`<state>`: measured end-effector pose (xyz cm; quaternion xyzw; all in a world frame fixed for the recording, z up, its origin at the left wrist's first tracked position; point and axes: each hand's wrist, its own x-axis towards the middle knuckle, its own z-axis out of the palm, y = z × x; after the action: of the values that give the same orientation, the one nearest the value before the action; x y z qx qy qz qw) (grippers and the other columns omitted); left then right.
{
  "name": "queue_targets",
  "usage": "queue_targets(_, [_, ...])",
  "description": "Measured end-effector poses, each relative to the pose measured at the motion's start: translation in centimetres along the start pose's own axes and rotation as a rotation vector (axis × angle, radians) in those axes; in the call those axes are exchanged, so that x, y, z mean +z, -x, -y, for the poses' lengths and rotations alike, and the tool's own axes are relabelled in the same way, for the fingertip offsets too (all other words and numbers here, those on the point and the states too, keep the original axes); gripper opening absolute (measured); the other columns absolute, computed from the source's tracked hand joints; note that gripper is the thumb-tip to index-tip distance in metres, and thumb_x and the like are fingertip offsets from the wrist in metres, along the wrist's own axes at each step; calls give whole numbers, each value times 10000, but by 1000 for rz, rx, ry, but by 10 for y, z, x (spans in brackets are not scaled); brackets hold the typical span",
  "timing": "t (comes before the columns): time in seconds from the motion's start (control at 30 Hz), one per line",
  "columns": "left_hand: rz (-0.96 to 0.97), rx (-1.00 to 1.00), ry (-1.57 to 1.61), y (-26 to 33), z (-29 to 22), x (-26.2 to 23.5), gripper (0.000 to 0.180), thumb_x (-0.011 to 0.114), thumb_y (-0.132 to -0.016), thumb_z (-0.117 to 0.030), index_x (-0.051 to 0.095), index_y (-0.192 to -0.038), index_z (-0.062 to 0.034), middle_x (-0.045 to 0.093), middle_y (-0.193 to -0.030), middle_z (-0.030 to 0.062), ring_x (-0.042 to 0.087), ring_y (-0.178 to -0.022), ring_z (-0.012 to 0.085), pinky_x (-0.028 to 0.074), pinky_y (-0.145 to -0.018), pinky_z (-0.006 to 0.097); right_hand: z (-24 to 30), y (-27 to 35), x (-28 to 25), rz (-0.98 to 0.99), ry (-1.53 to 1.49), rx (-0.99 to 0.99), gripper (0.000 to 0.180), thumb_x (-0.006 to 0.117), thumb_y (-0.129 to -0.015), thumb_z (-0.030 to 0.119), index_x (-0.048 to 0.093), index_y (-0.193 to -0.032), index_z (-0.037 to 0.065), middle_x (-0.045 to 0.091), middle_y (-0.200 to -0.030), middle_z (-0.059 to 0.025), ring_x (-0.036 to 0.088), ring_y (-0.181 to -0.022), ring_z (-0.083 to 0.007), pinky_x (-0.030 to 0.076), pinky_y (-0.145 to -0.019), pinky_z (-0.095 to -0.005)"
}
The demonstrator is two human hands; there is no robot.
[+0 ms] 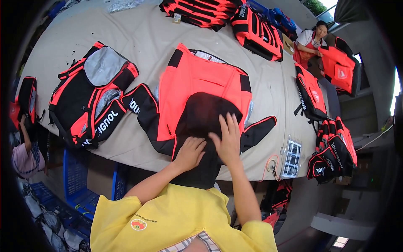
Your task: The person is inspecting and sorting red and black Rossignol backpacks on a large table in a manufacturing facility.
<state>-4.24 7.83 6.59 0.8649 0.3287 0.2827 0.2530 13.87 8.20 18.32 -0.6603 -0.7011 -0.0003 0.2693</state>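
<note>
Red-black bag [205, 77]; under left grip [190, 152]; under right grip [228, 142] (spread)

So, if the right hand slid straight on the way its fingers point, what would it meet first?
Likely the red-orange fabric, just past where the black panel under the right hand ends; exactly how high the hand sits is hard to judge.

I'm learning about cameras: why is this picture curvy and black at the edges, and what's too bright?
Head view: the fisheye lens makes the table look curved and leaves a black rim; head view: a bright strip at far right glares white; head view: black fabric under the left hand and right hand shows little detail.
</note>
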Motion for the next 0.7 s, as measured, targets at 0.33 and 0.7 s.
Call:
queue_targets(0.33, [-165, -27, 137, 0, 2, 5, 486, 763, -903, -127, 610, -1340, 19, 577, -1425, 215, 554, -1336, 382, 451, -1142, 498, -131, -89, 64, 265, -356, 197, 264, 689, -1026, 205, 721, -1140, -30, 763, -975, -105, 719, -909, -228, 543, -859, -328])
queue_targets(0.7, [-79, -632, 1051, -109, 57, -43, 308, 654, -1056, -262, 732, -1141, 24, 785, -1017, 143, 746, -917, 208, 572, -821, 340, -95, -64, -2, 173, -1581, 978, 423, 473, -1155, 327, 664, -1174, -51, 756, -1143, -156, 759, -998, -259, 628, -936, -402])
